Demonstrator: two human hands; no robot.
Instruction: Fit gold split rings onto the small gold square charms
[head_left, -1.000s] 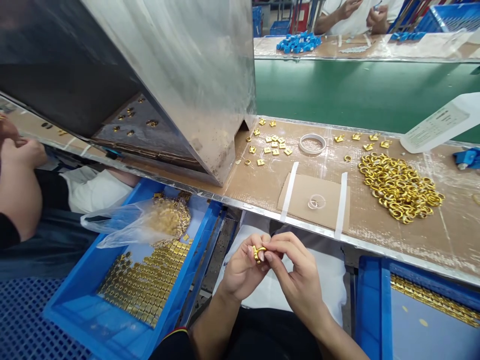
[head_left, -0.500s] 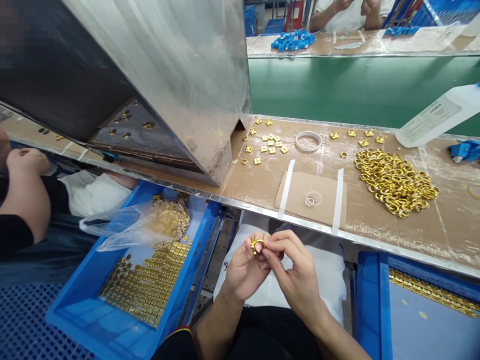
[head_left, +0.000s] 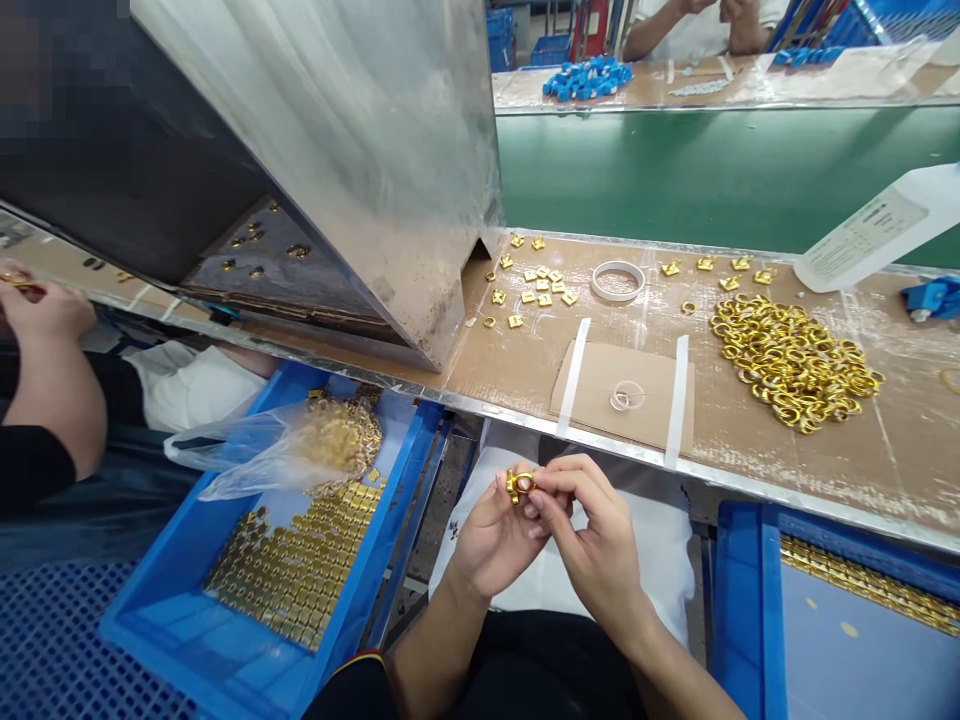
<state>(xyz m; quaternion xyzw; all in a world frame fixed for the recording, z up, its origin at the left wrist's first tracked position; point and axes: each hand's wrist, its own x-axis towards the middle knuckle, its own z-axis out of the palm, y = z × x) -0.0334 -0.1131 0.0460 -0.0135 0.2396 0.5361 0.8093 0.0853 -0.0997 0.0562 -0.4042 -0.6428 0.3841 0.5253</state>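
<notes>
Low in the middle of the frame, both hands meet in front of the person's lap, just below the near metal edge of the workbench [head_left: 750, 480]. The left hand [head_left: 491, 535] has its fingers curled and pinches a small gold ring-shaped piece [head_left: 519, 484] between thumb and fingertips, holding it up at the top of the hand. The right hand [head_left: 592, 545] comes in from the lower right, its thumb and forefinger pressed together on the same piece from the right side, the remaining fingers bent loosely under. So the piece sits at the very point where the two sets of fingertips touch, left of the right hand's knuckles and above the left palm; neither hand is nearer, both are on it. Its opening appears turned roughly up toward the camera, though it is too small to read the axis with certainty. Straight above in the frame, on the bench, lies a cardboard pad [head_left: 622, 385] taped down with two white strips, and a pile of gold rings [head_left: 795, 360] lies to the upper right, well apart from the hands. A blue bin of gold square parts [head_left: 292, 575] sits lower left, near the left forearm. Another person's hand [head_left: 45, 310] shows at the left edge.
</notes>
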